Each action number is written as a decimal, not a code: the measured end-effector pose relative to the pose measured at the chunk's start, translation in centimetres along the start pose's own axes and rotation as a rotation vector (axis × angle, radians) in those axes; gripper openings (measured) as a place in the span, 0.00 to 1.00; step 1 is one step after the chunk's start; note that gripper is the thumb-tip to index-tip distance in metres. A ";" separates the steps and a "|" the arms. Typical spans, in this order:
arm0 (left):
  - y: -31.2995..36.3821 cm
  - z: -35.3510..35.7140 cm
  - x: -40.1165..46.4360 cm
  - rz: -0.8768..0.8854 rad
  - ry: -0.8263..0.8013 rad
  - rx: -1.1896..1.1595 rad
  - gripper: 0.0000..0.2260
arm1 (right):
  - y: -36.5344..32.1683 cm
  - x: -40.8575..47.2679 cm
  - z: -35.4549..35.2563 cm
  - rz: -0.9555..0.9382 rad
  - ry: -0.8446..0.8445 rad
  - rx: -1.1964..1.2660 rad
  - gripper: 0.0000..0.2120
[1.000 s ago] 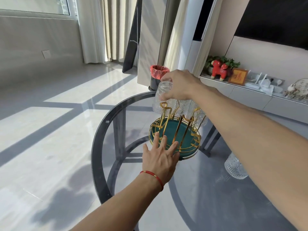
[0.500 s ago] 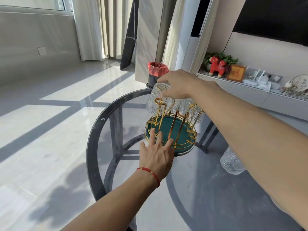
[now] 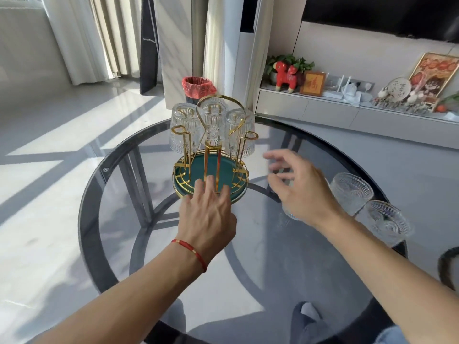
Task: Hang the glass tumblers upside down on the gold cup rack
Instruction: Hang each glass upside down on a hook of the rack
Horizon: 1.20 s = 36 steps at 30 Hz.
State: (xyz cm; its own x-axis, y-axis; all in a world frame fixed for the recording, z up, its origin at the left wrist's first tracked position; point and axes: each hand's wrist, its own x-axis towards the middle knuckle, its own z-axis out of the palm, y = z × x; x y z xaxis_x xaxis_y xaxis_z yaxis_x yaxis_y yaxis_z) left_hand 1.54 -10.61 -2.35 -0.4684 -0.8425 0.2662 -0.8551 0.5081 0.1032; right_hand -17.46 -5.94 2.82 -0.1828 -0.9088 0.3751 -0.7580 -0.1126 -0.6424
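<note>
The gold cup rack (image 3: 211, 155) with its green round base stands on the glass table (image 3: 248, 256). Three ribbed glass tumblers hang upside down on its far prongs: left (image 3: 182, 130), middle (image 3: 212, 112), right (image 3: 242, 131). My left hand (image 3: 207, 214) rests flat, fingertips touching the base's near rim. My right hand (image 3: 298, 184) hovers empty with fingers spread, to the right of the rack. Two tumblers stand on the table at the right, one (image 3: 351, 192) just beyond my right hand and another (image 3: 385, 222) nearer the table edge. A third glass (image 3: 288, 216) peeks out under my right hand.
Two near prongs of the rack carry nothing. Beyond the round table's far edge stand a bin (image 3: 197, 89) with a red liner and a low cabinet (image 3: 347, 112) with ornaments. A dark chair edge (image 3: 447, 266) shows at the right.
My right hand has let go of the tumbler on the rack's far side and has drawn back to the right, toward the standing tumblers. My left hand stays at the base.
</note>
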 end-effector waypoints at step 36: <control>8.7 -0.4 -4.6 0.298 -0.121 -0.961 0.42 | 4.0 -9.3 -6.9 0.022 -0.042 0.194 0.42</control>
State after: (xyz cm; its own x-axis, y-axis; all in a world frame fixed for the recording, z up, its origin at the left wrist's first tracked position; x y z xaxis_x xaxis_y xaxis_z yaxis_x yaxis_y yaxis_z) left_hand -3.62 -2.24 -2.25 -0.6982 -0.6435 0.3137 -0.1835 0.5844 0.7904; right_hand -23.07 4.86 1.35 -0.1691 -0.9272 0.3341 -0.6188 -0.1639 -0.7683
